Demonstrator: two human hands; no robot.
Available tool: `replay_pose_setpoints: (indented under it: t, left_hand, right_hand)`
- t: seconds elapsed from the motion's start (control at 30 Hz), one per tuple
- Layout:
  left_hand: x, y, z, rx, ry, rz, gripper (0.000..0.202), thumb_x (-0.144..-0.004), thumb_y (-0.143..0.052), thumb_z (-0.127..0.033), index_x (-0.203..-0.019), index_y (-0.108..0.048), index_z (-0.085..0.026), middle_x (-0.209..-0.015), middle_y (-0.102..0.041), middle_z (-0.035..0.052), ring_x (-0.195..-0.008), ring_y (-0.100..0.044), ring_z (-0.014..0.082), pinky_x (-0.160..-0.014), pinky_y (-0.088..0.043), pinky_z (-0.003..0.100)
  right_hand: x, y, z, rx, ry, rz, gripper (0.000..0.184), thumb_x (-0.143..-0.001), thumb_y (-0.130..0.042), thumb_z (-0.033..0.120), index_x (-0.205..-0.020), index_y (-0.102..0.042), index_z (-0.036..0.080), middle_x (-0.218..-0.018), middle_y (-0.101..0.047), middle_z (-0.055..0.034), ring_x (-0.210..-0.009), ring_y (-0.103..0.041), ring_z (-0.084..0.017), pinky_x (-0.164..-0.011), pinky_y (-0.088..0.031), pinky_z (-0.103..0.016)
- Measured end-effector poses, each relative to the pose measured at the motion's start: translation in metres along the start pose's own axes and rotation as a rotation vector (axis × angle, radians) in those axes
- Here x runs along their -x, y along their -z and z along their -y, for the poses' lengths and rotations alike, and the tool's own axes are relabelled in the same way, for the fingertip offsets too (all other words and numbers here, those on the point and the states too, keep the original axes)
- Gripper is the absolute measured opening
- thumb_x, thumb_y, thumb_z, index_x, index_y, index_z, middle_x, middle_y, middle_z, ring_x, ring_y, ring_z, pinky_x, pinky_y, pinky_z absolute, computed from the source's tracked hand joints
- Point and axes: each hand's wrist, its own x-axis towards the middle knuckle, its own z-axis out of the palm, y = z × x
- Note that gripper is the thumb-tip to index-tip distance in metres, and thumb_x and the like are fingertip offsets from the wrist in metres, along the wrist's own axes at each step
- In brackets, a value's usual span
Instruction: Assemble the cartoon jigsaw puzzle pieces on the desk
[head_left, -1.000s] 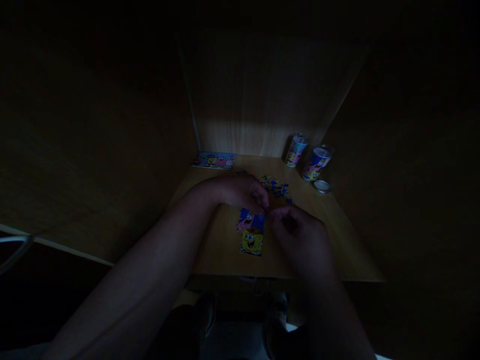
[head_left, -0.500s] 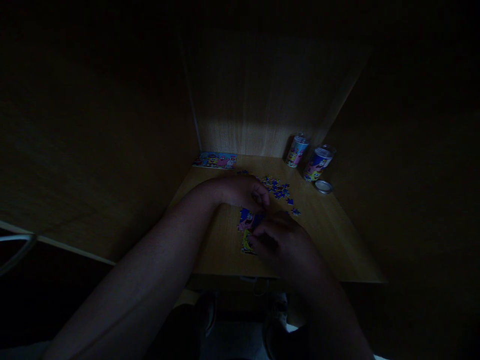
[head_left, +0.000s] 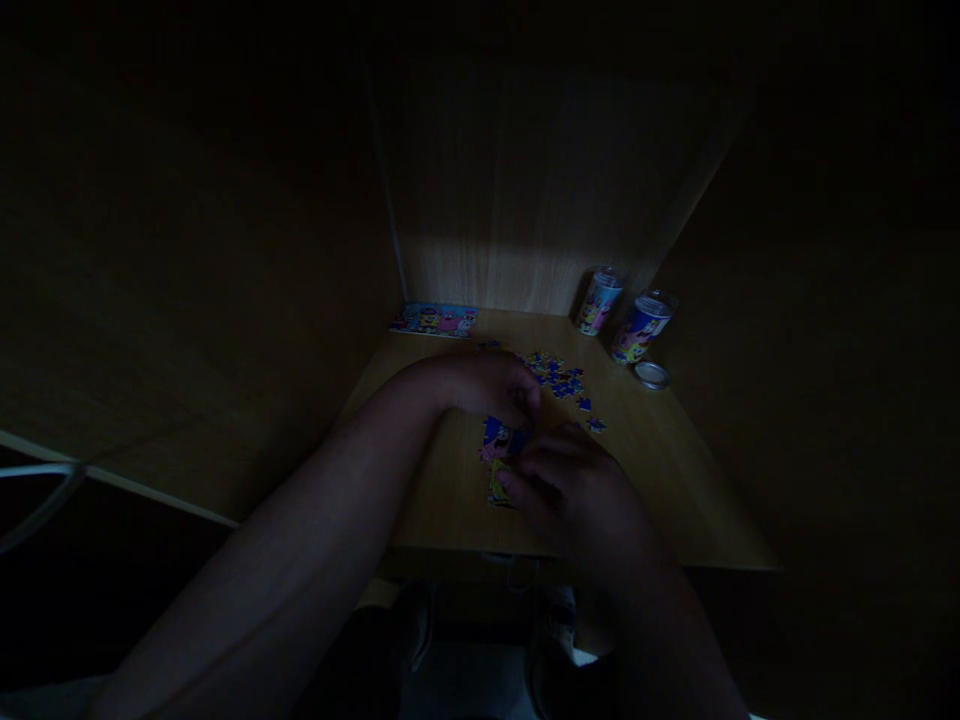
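Note:
A partly joined jigsaw puzzle [head_left: 495,436] in blue, pink and yellow lies on the wooden tabletop, its right side covered by my fingers. My left hand [head_left: 496,386] reaches across just beyond it, wrist bent, fingers curled and pointing down; anything between them is hidden. From the right, my right hand [head_left: 576,478] bends over the puzzle. Its thumb and forefinger pinch at the yellow puzzle section [head_left: 496,488], on a puzzle piece whose outline is too dark to make out. Loose jigsaw pieces [head_left: 561,378] are spread behind my hands, several of them blue.
A cartoon picture strip [head_left: 435,320] lies at the back left. Two clear-topped printed canisters, a slim one [head_left: 600,302] and a wider one [head_left: 641,328], stand at the back right, with a round lid [head_left: 652,375] before them. Wooden panels [head_left: 495,200] enclose the dim tabletop.
The whole view has shifted slightly, so the tabletop things appear a little further right. Both hands stay close together at the puzzle, with only small finger movement.

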Motion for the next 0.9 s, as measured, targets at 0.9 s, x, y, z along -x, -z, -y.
replay_pose_setpoints:
  t: [0.9]
  left_hand:
    - [0.001,-0.001,-0.005,-0.084,0.019,-0.034,0.007,-0.087,-0.082,-0.019,-0.093,-0.082,-0.022,-0.085,-0.082,-0.0047,-0.081,-0.073,0.0149,-0.077,-0.049,0.025]
  right_hand:
    - [0.003,0.005,0.005,-0.008,-0.037,-0.006,0.048,-0.119,-0.042,0.036,-0.089,-0.076,0.022,-0.091,-0.078,-0.0057,-0.093,-0.072,-0.024,-0.086,-0.054,-0.041]
